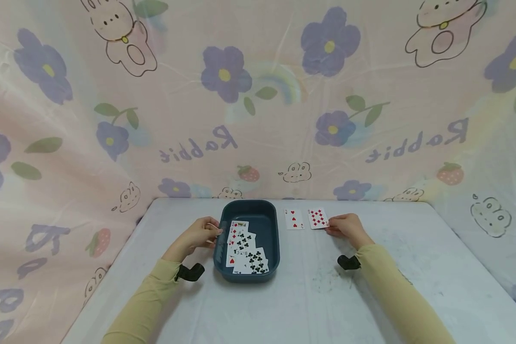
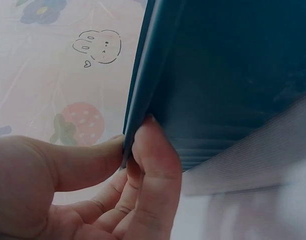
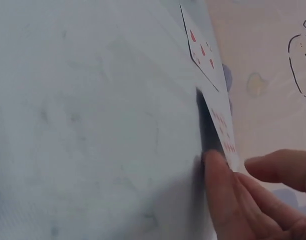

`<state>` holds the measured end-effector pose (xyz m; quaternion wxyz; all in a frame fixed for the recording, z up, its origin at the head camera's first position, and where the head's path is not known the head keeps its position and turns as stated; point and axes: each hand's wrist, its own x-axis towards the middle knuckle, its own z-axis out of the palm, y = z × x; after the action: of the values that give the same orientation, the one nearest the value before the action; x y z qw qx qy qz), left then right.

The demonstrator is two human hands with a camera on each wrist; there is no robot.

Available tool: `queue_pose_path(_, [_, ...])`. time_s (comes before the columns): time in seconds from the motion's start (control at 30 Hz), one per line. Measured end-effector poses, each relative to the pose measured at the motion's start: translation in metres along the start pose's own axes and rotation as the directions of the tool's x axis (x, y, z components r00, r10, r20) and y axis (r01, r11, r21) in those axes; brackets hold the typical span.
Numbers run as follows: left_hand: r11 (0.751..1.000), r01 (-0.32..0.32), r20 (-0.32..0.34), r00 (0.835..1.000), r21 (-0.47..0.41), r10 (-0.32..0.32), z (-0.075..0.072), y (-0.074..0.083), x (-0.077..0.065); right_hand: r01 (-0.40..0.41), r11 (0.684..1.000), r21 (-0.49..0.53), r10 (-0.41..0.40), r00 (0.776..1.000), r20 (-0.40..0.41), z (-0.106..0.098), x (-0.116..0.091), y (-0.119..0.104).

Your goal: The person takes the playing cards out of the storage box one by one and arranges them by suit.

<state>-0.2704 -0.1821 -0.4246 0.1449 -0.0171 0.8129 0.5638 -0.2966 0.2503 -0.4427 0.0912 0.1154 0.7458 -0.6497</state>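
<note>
My left hand (image 1: 198, 235) grips the left rim of a dark blue rectangular tub (image 1: 272, 210), thumb on one side of its wall and fingers on the other, as the left wrist view shows. Several playing cards (image 1: 245, 243), red and black, overlap face up inside the tub. To its right, my right hand (image 1: 346, 228) pinches the lower right corner of a diamonds card (image 1: 317, 218). That card tilts up from the table in the right wrist view, with a shadow under it. Left of it, a three of hearts (image 1: 293, 219) lies face up.
The white-covered table (image 1: 309, 306) ends at a back edge just behind the tub and cards. A patterned curtain (image 1: 275, 119) with flowers and rabbits hangs behind and along the sides. Black wrist mounts (image 1: 191, 272) sit on both sleeves.
</note>
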Motion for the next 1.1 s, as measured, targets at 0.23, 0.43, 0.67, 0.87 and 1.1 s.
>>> queue_pose_path(0.23, [1.000, 0.001, -0.009, 1.000, 0.007, -0.001, -0.0004, 0.0005, -0.0007, -0.015, 1.000, -0.009, 0.014, 0.999, -0.028, -0.0015, -0.0005, -0.0039])
queue_pose_path(0.43, [1.000, -0.002, -0.007, 1.000, -0.003, 0.002, 0.0002, 0.0010, 0.0001, -0.007, 0.999, -0.044, 0.005, 0.999, -0.035, -0.0035, 0.0002, -0.0032])
queue_pose_path(0.67, [1.000, 0.000, -0.011, 1.000, -0.002, 0.000, 0.0012, 0.0012, -0.0020, -0.007, 0.998, -0.070, 0.004, 0.999, -0.046, -0.0046, -0.0004, -0.0006])
queue_pose_path(0.87, [1.000, -0.001, -0.005, 1.000, 0.017, 0.001, 0.0019, 0.0036, -0.0037, 0.002, 0.992, -0.123, -0.009, 0.998, -0.056, -0.0036, -0.0050, -0.0007])
queue_pose_path(1.1, [1.000, 0.004, -0.011, 1.000, 0.031, -0.004, 0.0014, 0.0057, -0.0029, 0.031, 0.988, -0.149, -0.041, 0.997, -0.065, -0.0049, -0.0079, -0.0030])
